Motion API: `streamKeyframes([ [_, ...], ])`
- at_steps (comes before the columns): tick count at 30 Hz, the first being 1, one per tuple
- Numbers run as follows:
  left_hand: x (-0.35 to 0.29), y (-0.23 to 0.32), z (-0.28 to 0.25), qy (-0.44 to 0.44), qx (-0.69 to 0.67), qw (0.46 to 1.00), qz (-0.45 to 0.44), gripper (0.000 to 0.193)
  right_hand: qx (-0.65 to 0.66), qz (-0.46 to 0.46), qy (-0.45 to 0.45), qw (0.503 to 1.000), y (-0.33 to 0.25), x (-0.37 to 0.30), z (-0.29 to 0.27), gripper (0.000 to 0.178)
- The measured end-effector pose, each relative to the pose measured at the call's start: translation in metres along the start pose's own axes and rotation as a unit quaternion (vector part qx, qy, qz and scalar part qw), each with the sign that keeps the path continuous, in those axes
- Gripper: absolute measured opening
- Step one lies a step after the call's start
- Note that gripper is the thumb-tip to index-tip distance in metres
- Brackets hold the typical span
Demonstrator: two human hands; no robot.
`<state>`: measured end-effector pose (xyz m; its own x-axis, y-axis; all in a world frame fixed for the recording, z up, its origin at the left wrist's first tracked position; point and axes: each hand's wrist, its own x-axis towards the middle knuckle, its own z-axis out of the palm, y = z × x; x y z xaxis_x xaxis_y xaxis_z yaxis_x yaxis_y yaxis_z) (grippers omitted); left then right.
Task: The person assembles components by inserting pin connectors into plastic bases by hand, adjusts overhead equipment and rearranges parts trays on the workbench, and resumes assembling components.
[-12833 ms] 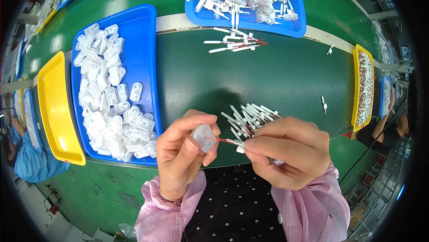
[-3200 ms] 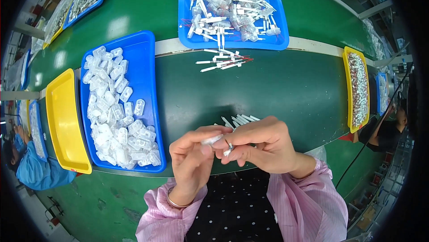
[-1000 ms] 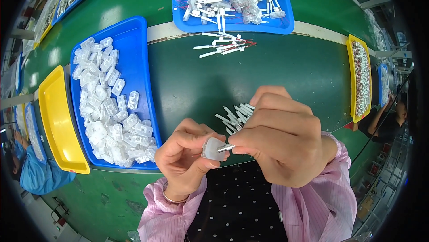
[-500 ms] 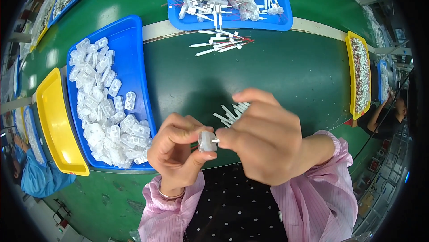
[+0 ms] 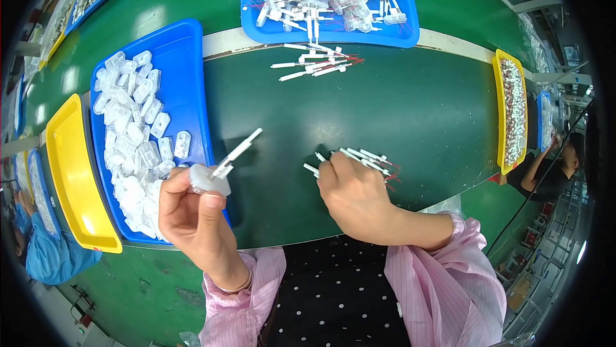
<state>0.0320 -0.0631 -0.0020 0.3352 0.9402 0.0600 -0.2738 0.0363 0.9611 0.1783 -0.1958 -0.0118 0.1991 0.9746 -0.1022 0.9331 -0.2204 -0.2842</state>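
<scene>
1. housing [image 5: 208, 181] of clear, milky plastic is pinched between thumb and fingers of the left hand [image 5: 200, 228], which overlaps the near right edge of the left blue tray [image 5: 181, 71] in the view.
2. white stick [image 5: 240, 148] juts from it toward the far right; the grip is on the body of the housing, probably so that the fingers leave the stick free.
3. right hand [image 5: 356, 196] bends down over the near pile [image 5: 367, 156] of white sticks, fingers curled in among them; the fingertips are hidden, so i cannot tell if they pinch one.
4. near pile has thin red wires showing at its right side, and seems placed for easy reach of the right hand.
5. left blue tray bears a heap of loose clear housings [image 5: 120, 116], mostly toward its left and near parts, likely set there to suit the left hand.
6. far blue tray [image 5: 256, 31] carries jumbled housings, sticks and red wires; a small bunch of sticks [image 5: 317, 61] lies just on its near side, on the green table [image 5: 410, 103].
7. left yellow tray [image 5: 74, 161] sits beside the left blue one; right yellow tray [image 5: 499, 110] contains many tiny pale and reddish pieces [image 5: 513, 110], too small to identify.
</scene>
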Motion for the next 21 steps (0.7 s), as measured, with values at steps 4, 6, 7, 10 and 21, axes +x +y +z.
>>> streamKeyframes([
  [4, -0.005, 0.002, 0.008, -0.013, 0.0, 1.0, -0.016, 0.028, -0.042, 0.01, -0.037, 0.998, -0.004, 0.019, -0.001, 0.014],
  [6, -0.008, 0.003, 0.009, -0.016, -0.044, 0.997, -0.059, 0.027, 0.022, 0.006, 0.024, 0.999, 0.007, 0.023, -0.006, 0.013],
  [7, -0.008, 0.004, 0.011, -0.014, -0.043, 0.997, -0.055, 0.027, 0.084, 0.004, 0.083, 0.993, 0.013, 0.023, -0.011, 0.012],
  [10, -0.012, 0.002, 0.013, -0.07, -0.219, 0.956, -0.18, 0.027, 0.409, 0.04, 0.139, 0.901, 0.024, 0.02, -0.048, 0.012],
  [21, -0.021, 0.006, 0.027, -0.128, -0.328, 0.897, -0.268, 0.037, 0.561, -0.094, 0.194, 0.799, 0.021, 0.013, -0.077, 0.021],
])
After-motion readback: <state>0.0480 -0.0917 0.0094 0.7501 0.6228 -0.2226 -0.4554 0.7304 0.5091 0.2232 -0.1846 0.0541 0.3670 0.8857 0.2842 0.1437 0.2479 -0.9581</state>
